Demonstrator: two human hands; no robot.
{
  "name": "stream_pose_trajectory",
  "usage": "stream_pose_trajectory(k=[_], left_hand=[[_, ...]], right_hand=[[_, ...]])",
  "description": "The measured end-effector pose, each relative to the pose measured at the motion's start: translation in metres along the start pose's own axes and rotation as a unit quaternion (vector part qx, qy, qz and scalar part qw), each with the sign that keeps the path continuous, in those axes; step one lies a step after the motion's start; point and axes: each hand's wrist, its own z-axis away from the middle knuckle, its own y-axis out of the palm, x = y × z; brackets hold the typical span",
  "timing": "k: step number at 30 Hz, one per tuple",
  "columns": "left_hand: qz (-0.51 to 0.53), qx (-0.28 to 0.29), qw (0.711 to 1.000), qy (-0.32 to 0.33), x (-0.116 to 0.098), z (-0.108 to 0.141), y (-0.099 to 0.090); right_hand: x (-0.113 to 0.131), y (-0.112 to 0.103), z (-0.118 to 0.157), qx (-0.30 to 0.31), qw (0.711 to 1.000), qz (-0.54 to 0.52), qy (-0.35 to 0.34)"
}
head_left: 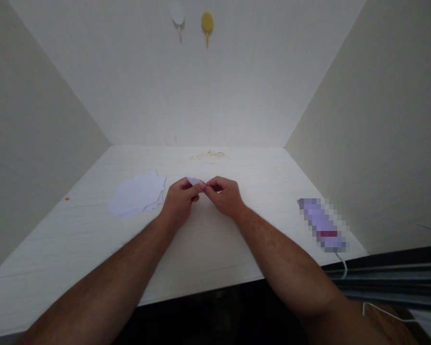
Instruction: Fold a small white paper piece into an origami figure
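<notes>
Fingers (195, 190) of the left hand (178, 200) and right hand (227, 196) pinch a small white paper (193, 181) over the pale table (204, 249).

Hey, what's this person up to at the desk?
A person holds a small piece of white paper up over the white tabletop. The left hand grips it, and the fingertips of the right hand pinch at its right end. A loose stack of white paper sheets lies to the left.
</notes>
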Motion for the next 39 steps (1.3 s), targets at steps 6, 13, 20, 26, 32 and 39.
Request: stream_pose_trajectory(k=[6,13,20,26,32,39], left_hand=[[0.015,-0.009,1.0,0.003,-0.0001,0.0019,0.0019],[0.026,-0.023,0.999,0.005,0.0004,0.0048,0.0047],[0.041,-0.015,0.999,-0.019,-0.0018,0.0053,0.0052],[0.061,-0.029,0.997,-0.027,-0.0043,0.0055,0.0059],[0.074,-0.029,0.996,-0.032,-0.0052,0.0049,0.0072],[0.076,-0.018,0.997,-0.029,-0.0043,0.006,0.0073]], right_hand=[[-0.0001,-0.0008,0.0,-0.001,1.0,0.001,-0.023],[0.0032,-0.0013,0.0,0.006,1.0,0.022,-0.005],[0.0025,-0.001,0.0004,0.007,1.0,0.016,-0.004],[0.0054,-0.0013,0.0007,0.02,1.0,0.022,0.003],[0.0078,-0.0023,0.0007,0.018,0.999,0.033,-0.019],[0.0061,-0.0014,0.0012,0.012,0.999,0.039,-0.015]])
